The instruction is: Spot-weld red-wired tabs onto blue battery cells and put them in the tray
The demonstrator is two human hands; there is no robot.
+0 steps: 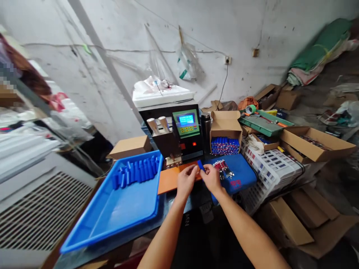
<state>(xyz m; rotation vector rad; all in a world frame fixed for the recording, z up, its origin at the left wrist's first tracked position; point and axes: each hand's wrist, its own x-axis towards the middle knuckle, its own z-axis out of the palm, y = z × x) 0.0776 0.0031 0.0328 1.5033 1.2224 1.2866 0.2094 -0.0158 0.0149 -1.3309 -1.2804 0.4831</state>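
Note:
My right hand (pixel 212 178) is closed round a blue cylindrical battery cell (pixel 200 165), which stands tilted between its fingers. Close beside it, my left hand (pixel 187 180) has thumb and fingertips pinched together; whatever they hold is too small to make out. Both hands are above an orange board (pixel 168 181), in front of a black welding machine (pixel 182 130) with a lit screen. To the right, a bunch of short wire leads (pixel 223 169) with metal ends lies on a blue pad (pixel 241 173).
A blue tray (pixel 120 213) at the left has rows of blue cells (pixel 137 172) at its far end. An open cardboard box (pixel 226 127) behind the pad is stacked with more cells. A white plastic basket (pixel 259 183) and a green toolbox (pixel 262 123) stand at the right.

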